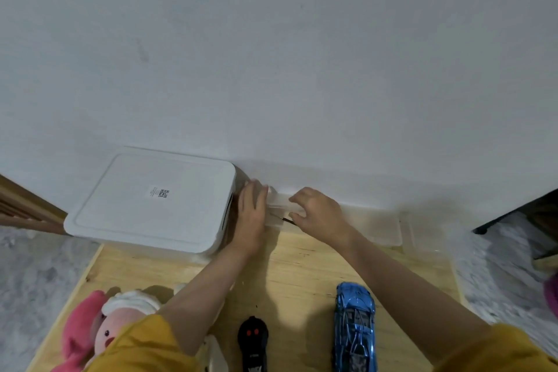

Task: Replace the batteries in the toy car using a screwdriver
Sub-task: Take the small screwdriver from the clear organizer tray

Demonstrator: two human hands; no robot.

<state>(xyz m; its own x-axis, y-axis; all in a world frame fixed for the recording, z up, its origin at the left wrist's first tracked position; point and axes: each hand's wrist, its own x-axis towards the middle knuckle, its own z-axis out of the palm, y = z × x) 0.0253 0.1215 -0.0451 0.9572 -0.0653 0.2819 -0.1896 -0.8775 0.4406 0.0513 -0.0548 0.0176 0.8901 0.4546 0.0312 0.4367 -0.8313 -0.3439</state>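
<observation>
A shiny blue toy car (355, 326) lies on the wooden table (296, 275) near its front edge, right of a black remote control (253, 341) with red buttons. Both arms reach to the far edge by the wall. There my left hand (252, 214) lies flat against the left side of a small clear plastic box (279, 208). My right hand (320, 213) rests on top of that box with its fingers curled over it. A thin dark tool tip (288, 219) shows under the right hand's fingers; the rest of it is hidden.
A large white lidded box (154, 202) with a QR label stands at the back left. A clear tray (380, 225) lies at the back right. A pink and white plush toy (99, 326) sits front left. The white wall rises directly behind the table.
</observation>
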